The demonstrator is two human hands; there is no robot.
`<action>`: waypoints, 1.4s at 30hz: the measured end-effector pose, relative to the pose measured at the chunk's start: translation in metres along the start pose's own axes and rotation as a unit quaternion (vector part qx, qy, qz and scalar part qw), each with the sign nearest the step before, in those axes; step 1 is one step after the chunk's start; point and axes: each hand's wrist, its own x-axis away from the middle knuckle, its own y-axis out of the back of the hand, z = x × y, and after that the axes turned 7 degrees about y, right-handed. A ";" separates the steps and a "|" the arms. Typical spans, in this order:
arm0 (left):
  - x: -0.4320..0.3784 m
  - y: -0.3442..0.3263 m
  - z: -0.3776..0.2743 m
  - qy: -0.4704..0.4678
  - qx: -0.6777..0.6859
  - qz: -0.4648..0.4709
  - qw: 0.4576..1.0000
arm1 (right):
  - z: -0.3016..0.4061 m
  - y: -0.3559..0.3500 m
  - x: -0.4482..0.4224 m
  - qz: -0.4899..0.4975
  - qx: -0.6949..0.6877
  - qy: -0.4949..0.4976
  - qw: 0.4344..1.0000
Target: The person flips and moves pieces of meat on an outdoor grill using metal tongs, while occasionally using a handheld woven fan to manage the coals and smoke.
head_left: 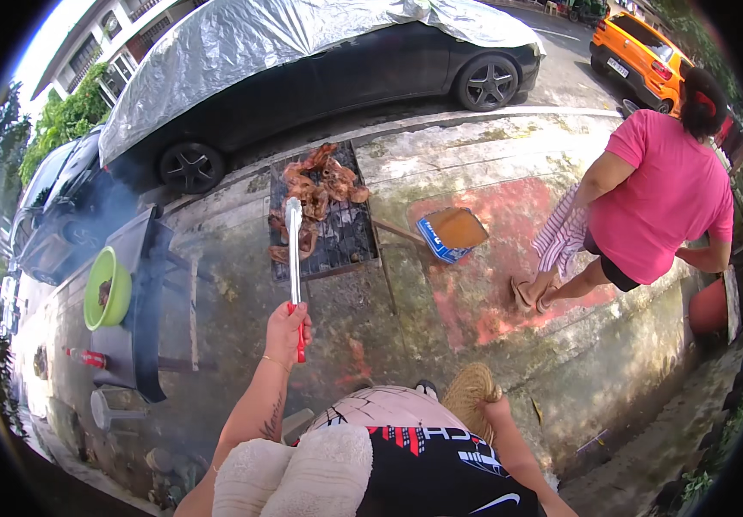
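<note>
My left hand (pixel 292 329) grips the red handle of metal kitchen tongs (pixel 294 258), which reach away from me over a charcoal grill (pixel 345 239). Their white tips touch or hover just over the pieces of browned meat (pixel 312 184) heaped on the grate; I cannot tell whether they pinch one. More meat lies along the grate's left side. Low at my right side, my right hand (pixel 495 413) holds a woven hand fan (pixel 468 391) by its handle. A cream towel (pixel 320 472) hangs on my left shoulder and chest.
At left, a dark table (pixel 127 329) bears a green basin (pixel 108 287) with meat, a red-labelled bottle (pixel 90 358) and a clear pitcher (pixel 110 408). A blue box (pixel 452 234) stands right of the grill. A person in pink (pixel 662 194) walks at right. A foil-covered car (pixel 345 71) is parked behind; smoke drifts left.
</note>
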 end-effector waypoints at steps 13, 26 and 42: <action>0.018 -0.018 0.044 -0.093 -0.274 -0.182 0.940 | -0.018 0.042 -0.021 0.036 0.071 -0.015 0.997; -0.003 -0.056 0.073 -0.121 -0.547 -0.244 0.791 | -0.010 0.069 -0.083 0.019 0.089 0.046 0.995; -0.010 -0.209 0.064 0.018 -0.438 -0.378 0.815 | 0.044 0.248 -0.329 0.117 0.095 0.157 0.976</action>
